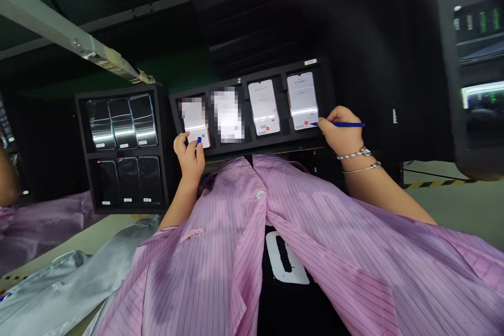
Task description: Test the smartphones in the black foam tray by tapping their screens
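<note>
Several phones with lit screens lie in a row in a black tray [283,138]. My right hand [343,128] pinches a blue pen [350,124], whose tip is at the lower part of the rightmost phone [303,95], near a red button. At the leftmost lit phone [197,115], my left hand [189,156] holds a small blue-ended object [199,140] between its fingers, over the lower part of the screen. Between them lie a blurred bright phone [228,115] and a white-screened phone [263,107], which neither hand touches.
To the left, a second black tray [122,154] holds several dark-screened phones in two rows. A metal bar [59,26] slants in from the upper left. At the left edge, another person's arm and pink sleeve [47,220] show. Lit equipment [482,97] stands far right.
</note>
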The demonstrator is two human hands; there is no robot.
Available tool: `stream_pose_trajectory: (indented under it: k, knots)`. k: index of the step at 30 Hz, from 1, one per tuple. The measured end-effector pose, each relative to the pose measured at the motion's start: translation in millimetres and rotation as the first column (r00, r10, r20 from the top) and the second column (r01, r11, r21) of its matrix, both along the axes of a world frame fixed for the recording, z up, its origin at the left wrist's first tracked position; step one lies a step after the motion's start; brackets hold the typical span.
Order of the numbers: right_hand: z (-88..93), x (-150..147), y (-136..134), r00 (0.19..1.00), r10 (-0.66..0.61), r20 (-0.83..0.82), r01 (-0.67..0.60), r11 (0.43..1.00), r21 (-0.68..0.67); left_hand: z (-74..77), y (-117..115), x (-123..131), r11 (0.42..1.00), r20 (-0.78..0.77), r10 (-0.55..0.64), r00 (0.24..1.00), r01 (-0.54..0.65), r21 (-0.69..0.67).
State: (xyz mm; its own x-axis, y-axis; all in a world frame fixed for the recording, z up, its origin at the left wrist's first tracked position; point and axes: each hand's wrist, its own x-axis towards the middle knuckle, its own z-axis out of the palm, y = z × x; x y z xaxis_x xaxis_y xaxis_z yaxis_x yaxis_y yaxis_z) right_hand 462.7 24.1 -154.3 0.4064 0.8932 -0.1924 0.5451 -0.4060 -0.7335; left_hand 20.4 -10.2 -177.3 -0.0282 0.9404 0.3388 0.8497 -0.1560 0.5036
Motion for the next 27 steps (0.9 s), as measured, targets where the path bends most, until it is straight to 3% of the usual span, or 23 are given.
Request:
stream_pose_trajectory:
  k: [3,5,9,11,14,21,25,27]
  knots:
    - [9.8,-5,-4,0.999,-0.035,0.008,0.035,0.999,0.017,0.2,-3,3,1.000,0.007,0.013,1.000,-0.012,-0.019]
    - [17.1,-25,-7,0.999,0.022,-0.035,-0.019,0.998,0.066,-0.2,-5,4,1.000,0.016,0.016,1.000,-0.016,-0.011]
    - [23.2,-102,-5,0.941,0.310,-0.139,-0.298,0.949,0.101,-0.6,-6,5,0.999,0.021,0.037,0.999,-0.037,-0.008]
    - [20.1,-139,1,0.866,0.466,-0.181,-0.457,0.885,0.093,-0.4,-7,5,0.999,0.028,0.036,0.999,-0.035,-0.010]
    - [13.2,-171,11,0.801,0.575,-0.166,-0.572,0.817,0.073,-0.2,-9,4,1.000,0.054,0.017,0.998,-0.017,-0.009]
    - [9.5,-169,12,0.788,0.614,-0.046,-0.615,0.789,0.000,-2.9,-10,6,0.999,0.101,0.001,0.995,-0.005,0.039]
    - [15.1,-174,9,0.811,0.579,-0.079,-0.578,0.815,0.041,-1.1,-12,7,1.000,0.173,0.015,0.985,-0.018,0.015]
    - [17.9,-189,9,0.784,0.605,-0.142,-0.601,0.796,0.075,0.7,-13,8,0.999,0.211,0.053,0.976,-0.051,-0.017]
